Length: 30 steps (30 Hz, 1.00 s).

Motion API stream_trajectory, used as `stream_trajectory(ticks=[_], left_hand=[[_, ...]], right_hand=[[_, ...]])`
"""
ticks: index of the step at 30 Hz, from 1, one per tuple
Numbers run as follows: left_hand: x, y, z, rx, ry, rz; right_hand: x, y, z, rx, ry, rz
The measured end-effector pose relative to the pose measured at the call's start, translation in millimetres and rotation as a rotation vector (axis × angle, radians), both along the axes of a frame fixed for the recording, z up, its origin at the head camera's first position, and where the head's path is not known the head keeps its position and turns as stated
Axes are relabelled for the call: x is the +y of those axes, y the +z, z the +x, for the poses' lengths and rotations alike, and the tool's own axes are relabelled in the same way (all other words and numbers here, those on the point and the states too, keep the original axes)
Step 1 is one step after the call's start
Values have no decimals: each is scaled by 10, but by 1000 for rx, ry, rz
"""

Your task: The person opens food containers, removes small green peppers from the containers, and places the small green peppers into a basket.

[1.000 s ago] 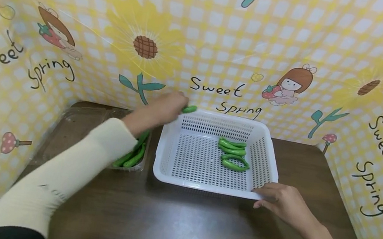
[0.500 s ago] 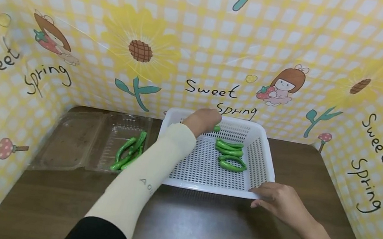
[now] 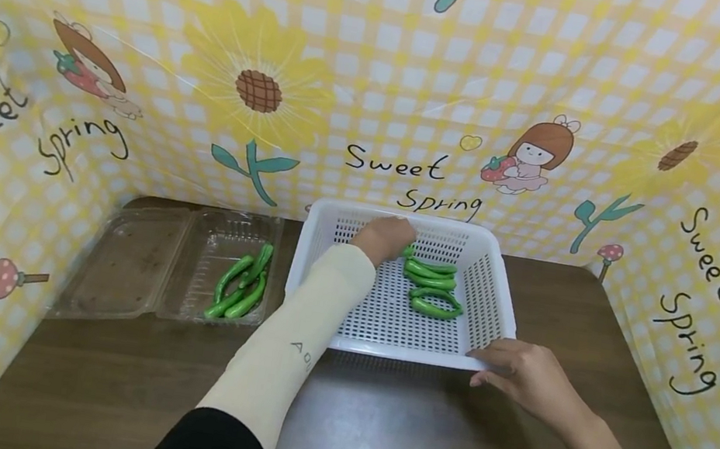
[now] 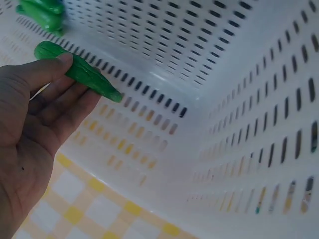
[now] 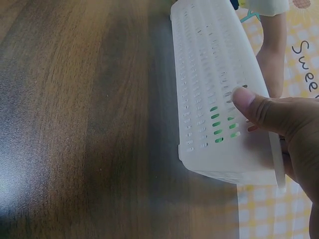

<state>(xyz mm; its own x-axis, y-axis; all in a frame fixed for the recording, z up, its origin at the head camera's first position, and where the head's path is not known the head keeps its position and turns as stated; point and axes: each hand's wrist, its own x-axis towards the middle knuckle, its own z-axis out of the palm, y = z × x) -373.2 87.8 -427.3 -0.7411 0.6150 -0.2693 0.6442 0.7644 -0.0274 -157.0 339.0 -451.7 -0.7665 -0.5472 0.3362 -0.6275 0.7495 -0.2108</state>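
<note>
In the left wrist view my left hand (image 4: 45,99) pinches a slender green chili pepper (image 4: 82,72) between thumb and fingers, inside the white perforated basket (image 3: 355,345). From the head view, this left hand is low at the basket's back wall, and only a bit of the pepper shows beyond the fingers. Several glossy green chili peppers (image 3: 434,309) lie in a column on the right part of the basket floor. My right hand (image 3: 530,377) grips the basket's near right corner; its thumb (image 5: 246,99) lies on the outer wall, with the other fingers mostly hidden behind the rim.
Left of the basket sits a clear plastic box (image 3: 187,291) with several green chili peppers (image 3: 244,288) inside. Its lid (image 3: 120,265) lies folded open to the left. Checkered cloth (image 3: 385,64) rises behind and at both sides of the brown wooden table (image 3: 403,443).
The left hand has carried its pepper from above the basket's back left corner rightward and down into the basket, beside the row of peppers. My right hand keeps holding the corner.
</note>
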Motion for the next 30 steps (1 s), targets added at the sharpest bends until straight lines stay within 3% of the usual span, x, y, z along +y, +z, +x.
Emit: stream_trajectory(ticks=[4,6,16,22,26,30], left_hand=[[8,-72,13,146,-59,-140],[15,-106,21,187,-72,-185],[10,-307,-16,133,-46,-123],[-38,-329,-42,113,-12,-89],[-97,-260,-38,133,-21,-99],[-164,-21,24,159,-43,-14]], right_hand=[[0,-3,10,-10,-5,-1],[-1,1,13,-12,-10,4],[1,-3,3,5,0,5],[-26,-3,-7,1,0,-1],[-32,5,-4,-11,4,-3],[-23,30,17,-17,-5,-12]])
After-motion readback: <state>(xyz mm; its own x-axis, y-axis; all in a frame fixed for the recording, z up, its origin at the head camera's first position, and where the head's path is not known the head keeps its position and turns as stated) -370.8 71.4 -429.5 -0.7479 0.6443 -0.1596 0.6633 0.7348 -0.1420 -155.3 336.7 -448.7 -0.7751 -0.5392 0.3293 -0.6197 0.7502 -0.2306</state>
